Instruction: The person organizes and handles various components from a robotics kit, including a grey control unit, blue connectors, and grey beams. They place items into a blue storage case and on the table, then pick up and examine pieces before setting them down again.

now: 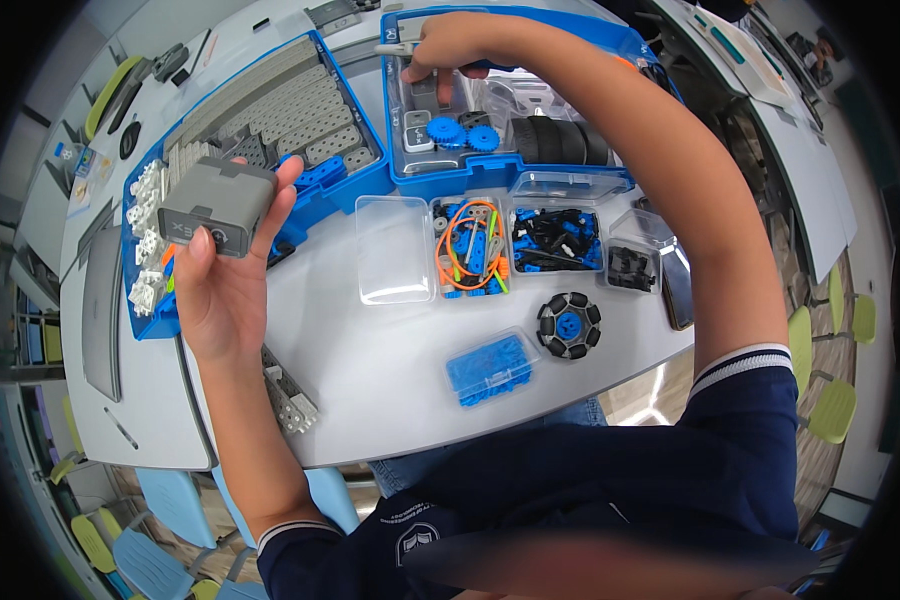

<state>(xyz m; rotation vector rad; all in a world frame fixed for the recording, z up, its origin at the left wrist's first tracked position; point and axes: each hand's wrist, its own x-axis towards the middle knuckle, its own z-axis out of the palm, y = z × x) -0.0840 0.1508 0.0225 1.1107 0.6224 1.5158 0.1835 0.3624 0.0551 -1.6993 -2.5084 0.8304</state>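
My left hand (225, 285) is raised at the left, its fingers and thumb closed around a grey boxy plastic module (218, 205) with a lighter face and printed marks. My right hand (455, 48) reaches across into the far blue storage bin (450, 183). Its fingers point down, apart, by a dark grey block (426, 95) in the bin; whether they press on it is hard to tell. A thin pale piece (396, 48) shows beside that hand. Nearby in the bin lie blue gears (446, 131), a small white-and-grey block (419, 132) and black wheels (560, 141).
Another blue bin (355, 165) holds rows of grey perforated beams. Clear boxes of coloured cords (470, 245), black connectors (558, 240) and blue pins (490, 370) stand on the white table (390, 380). Beside them are a roller wheel (569, 325), a phone (677, 285) and metal-like beams (288, 395).
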